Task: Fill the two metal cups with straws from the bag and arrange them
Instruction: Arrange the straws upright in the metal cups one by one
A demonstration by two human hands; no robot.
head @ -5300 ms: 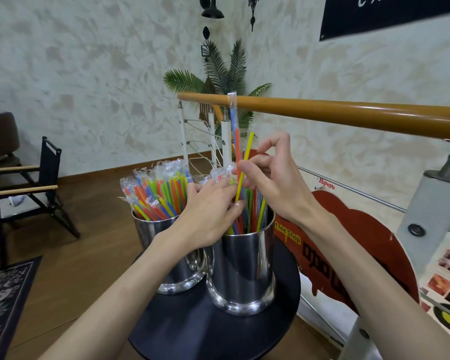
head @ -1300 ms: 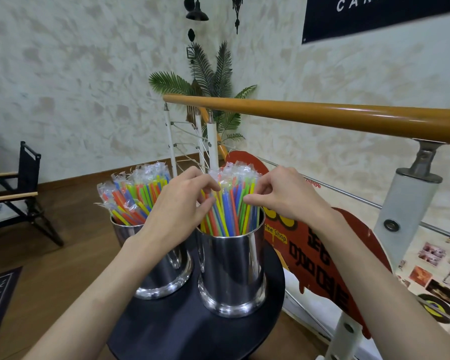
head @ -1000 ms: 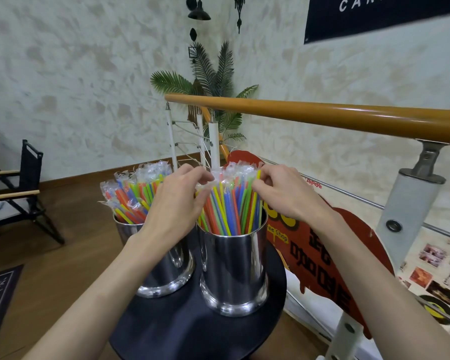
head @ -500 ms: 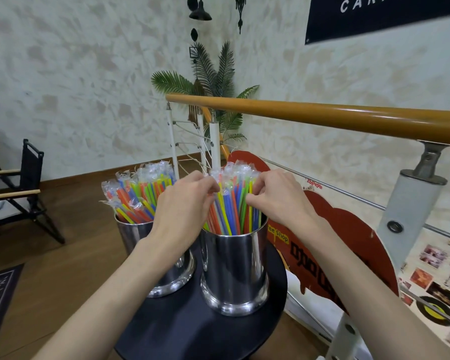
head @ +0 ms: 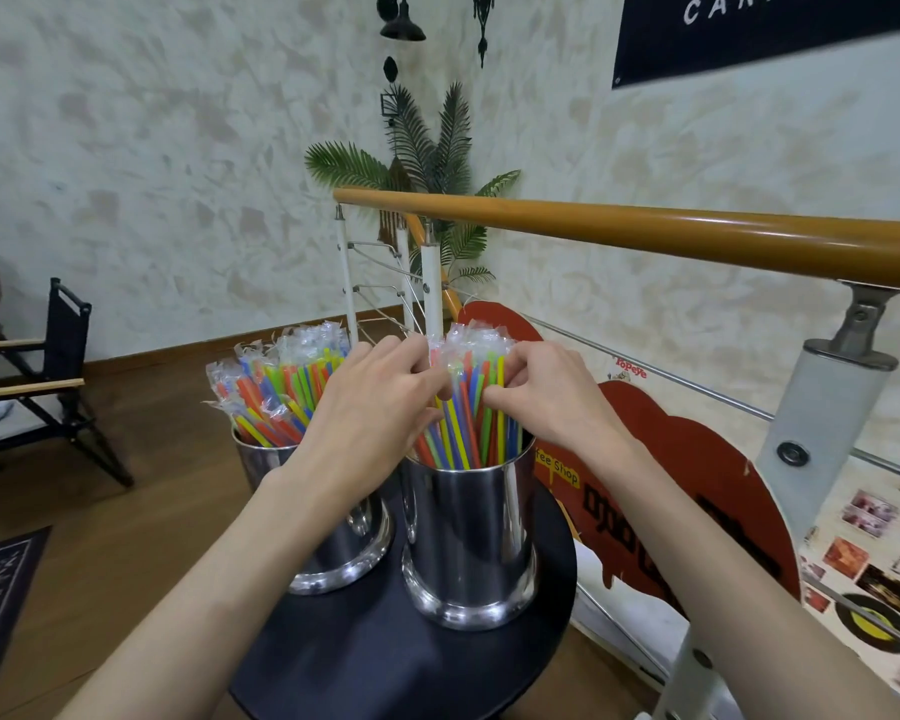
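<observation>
**Both hands in the straws of the right-hand cup**

Two shiny metal cups stand side by side on a small round dark surface [head: 385,662]. The right cup [head: 471,532] is nearer the camera; the left cup [head: 344,543] sits just beside it, partly behind the left forearm. Each is packed with upright coloured straws in clear wrappers: red, blue, green, yellow and orange.

Both hands meet over the right cup. The left hand [head: 370,407] comes in from the left, its back to the camera, fingers [head: 411,356] curled over the left side of the right cup's straws [head: 468,407]; the fingertips reach into the wrapper tops, and they look to be pinching a few, though the hold itself is hidden behind the knuckles. The right hand [head: 546,397] comes from the right, its fingers bent and closed on the right side of the same bunch, thumb and forefinger pressed against straws near their upper part. The bunch stands between the two hands, its clear wrapper tips poking up above the fingers and its lower ends down inside the cup.

The left cup's straws [head: 276,387] fan out slightly to the left, touched by neither hand.

Behind the surface runs a wooden handrail [head: 645,231] on white posts, with a red cut-out sign [head: 697,459] below it, a palm plant [head: 432,163] in the corner and a dark folding chair [head: 48,381] at the far left.
</observation>
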